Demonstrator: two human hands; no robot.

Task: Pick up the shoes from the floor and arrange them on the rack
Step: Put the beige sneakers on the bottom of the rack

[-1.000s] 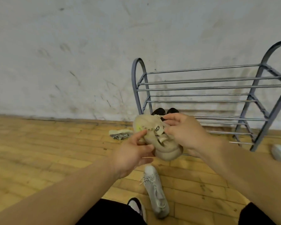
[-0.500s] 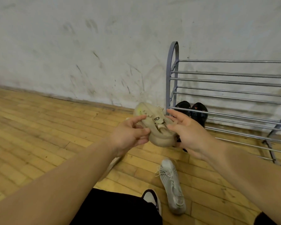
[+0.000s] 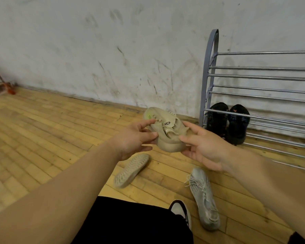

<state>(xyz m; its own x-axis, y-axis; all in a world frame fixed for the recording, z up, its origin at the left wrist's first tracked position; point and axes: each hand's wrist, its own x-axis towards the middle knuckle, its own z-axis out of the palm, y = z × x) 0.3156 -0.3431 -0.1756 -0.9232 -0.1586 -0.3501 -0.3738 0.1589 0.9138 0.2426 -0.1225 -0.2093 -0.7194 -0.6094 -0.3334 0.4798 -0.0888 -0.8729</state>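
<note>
Head view: both my forearms reach forward and the hands meet mid-frame above the floor (image 3: 42,131).
Left: my left hand (image 3: 134,140) has its fingers curled and thumb on top, pinching the beige shoe (image 3: 167,136) at its left side.
Right: my right hand (image 3: 202,150) has its palm turned inward, fingers straight and spread. Thumb tip and index touch the shoe's right side, no grip.
Shoe spot: beige shoe is in the air between both hands, left of the rack (image 3: 209,71), not on it.
Change: a second ago my right fingers curled over the tongue; now they are loosened and spread. Rack sits further right in frame. The sole-up shoe (image 3: 130,170) now shows below my left wrist.
Materials: beige shoe is soft knit with a chunky sole and a small black tag. Rack is grey metal with an arched end and thin round bars. The black shoes (image 3: 227,122) sit side by side on a low tier. The grey laced shoe (image 3: 203,196) is mesh and lies on the floor. Floor is yellow wood planks; wall (image 3: 113,41) is scuffed white.
</note>
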